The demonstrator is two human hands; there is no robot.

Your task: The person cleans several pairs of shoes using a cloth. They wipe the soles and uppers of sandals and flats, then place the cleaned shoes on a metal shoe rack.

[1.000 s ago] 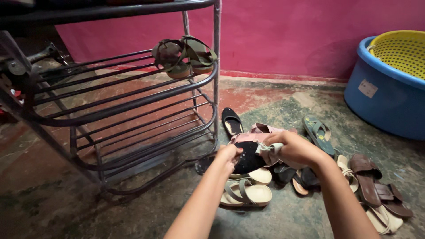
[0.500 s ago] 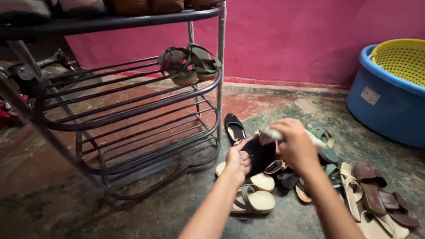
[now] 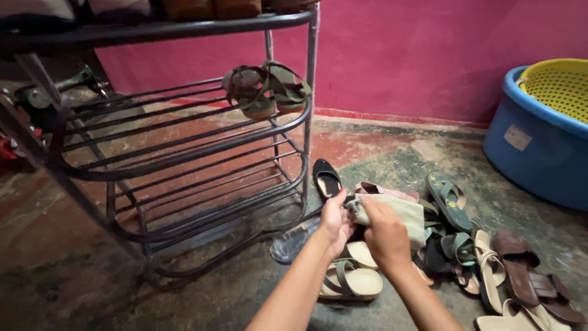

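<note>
My left hand (image 3: 335, 222) and my right hand (image 3: 386, 233) are close together low over a heap of footwear on the floor. The right hand grips a pale green-beige cloth (image 3: 409, 214), which is pressed over a black shoe. The left hand holds that shoe, and only a dark sliver of it (image 3: 350, 200) shows. A black flat shoe (image 3: 326, 178) lies just beyond the hands. Another dark shoe (image 3: 294, 240) lies by the foot of the rack. A beige sandal (image 3: 352, 279) rests right under my wrists.
A dark metal shoe rack (image 3: 184, 144) stands at left with a pair of olive sandals (image 3: 266, 91) on its middle shelf. Green flip-flops (image 3: 447, 196) and brown sandals (image 3: 520, 263) lie at right. A blue tub (image 3: 539, 141) holding a yellow basket (image 3: 560, 86) stands by the pink wall.
The hands came lower and closer together. The black shoe, plainly visible half a second ago, is now mostly covered by the cloth in my right hand.
</note>
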